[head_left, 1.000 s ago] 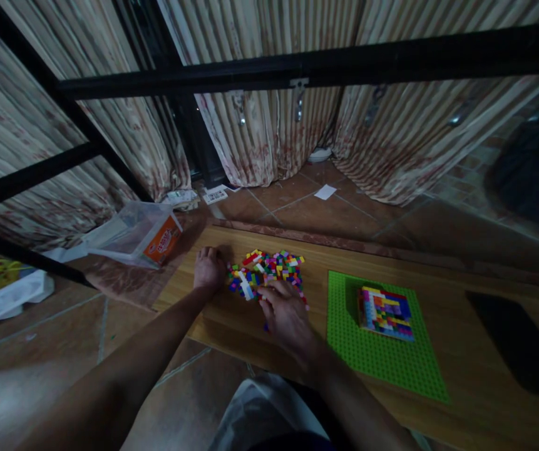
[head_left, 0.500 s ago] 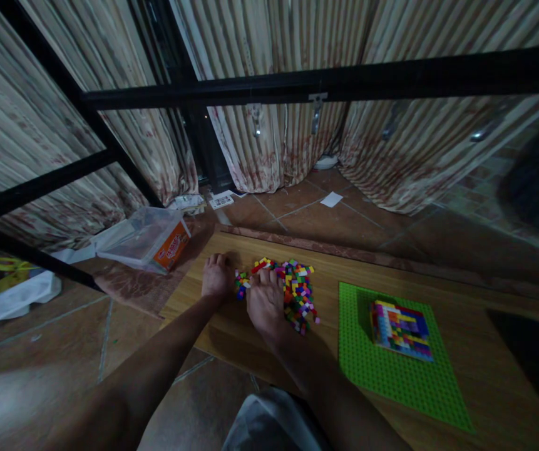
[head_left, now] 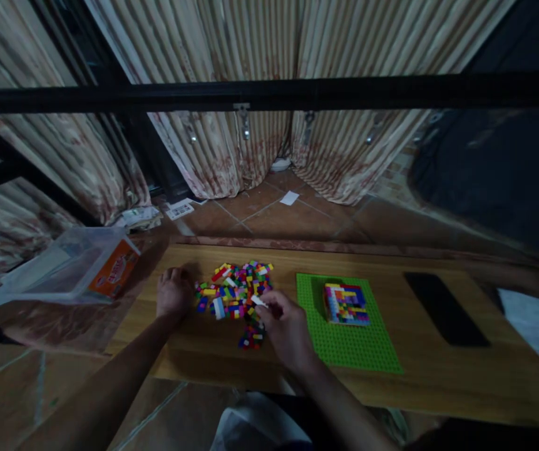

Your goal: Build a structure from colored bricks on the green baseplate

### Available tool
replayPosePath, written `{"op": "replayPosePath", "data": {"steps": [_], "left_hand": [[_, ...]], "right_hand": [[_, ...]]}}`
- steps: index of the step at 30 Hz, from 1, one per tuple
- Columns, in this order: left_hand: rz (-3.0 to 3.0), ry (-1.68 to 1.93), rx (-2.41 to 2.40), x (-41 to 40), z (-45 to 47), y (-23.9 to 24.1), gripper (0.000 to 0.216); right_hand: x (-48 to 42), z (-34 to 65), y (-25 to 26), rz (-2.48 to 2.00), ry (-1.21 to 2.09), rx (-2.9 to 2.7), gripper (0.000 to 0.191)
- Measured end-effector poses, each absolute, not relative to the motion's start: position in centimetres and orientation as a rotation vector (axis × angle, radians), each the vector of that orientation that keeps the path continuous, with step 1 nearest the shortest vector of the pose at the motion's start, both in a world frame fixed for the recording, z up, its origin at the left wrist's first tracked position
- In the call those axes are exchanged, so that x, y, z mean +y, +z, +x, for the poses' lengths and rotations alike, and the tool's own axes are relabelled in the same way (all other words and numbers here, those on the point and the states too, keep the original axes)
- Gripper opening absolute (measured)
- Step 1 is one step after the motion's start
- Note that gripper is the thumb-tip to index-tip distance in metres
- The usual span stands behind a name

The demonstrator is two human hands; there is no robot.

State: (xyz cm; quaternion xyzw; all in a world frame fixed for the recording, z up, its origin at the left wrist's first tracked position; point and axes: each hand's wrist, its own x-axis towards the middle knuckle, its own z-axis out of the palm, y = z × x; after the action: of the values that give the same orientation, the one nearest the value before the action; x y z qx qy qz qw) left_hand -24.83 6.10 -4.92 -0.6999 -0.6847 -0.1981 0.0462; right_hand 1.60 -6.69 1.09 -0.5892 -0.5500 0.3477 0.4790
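Between the thumb and fingers of my right hand (head_left: 288,329) is a small white toy brick (head_left: 259,301), held above the right side of the loose pile. My left hand (head_left: 174,292) rests on the wood at the pile's left edge, its fingers curled; whether anything is under them is hidden. Many small coloured toy bricks (head_left: 236,293) lie spread between the two hands. To the right, a green studded baseplate (head_left: 354,351) carries a low block built from multicoloured bricks (head_left: 348,305), with blue, yellow and purple showing on top.
All this lies on a long wooden bench (head_left: 194,357). A flat black object (head_left: 445,309) and white paper (head_left: 534,326) are farther right. On the floor at left sits a clear plastic bin (head_left: 76,266) with an orange label. A black metal bar (head_left: 269,94) crosses before the curtains.
My right hand has lifted out of the pile and moved right, with a white brick in its fingers. My left hand stays by the pile. The view has swung right.
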Motion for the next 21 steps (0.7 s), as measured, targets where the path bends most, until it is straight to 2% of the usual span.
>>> {"op": "replayPosePath", "data": {"steps": [7,21], "left_hand": [[-2.088,-0.424,-2.155,6.0,-24.4,-3.9,0.029],[-2.077,-0.341,-2.203,6.1,-24.1,-3.3,0.031]], "right_hand": [[-11.4,7.4,-0.4,-1.511,0.672,-1.085,0.02],[-13.8,18.1,-1.3,-1.851,0.197,-1.163,0.024]]}}
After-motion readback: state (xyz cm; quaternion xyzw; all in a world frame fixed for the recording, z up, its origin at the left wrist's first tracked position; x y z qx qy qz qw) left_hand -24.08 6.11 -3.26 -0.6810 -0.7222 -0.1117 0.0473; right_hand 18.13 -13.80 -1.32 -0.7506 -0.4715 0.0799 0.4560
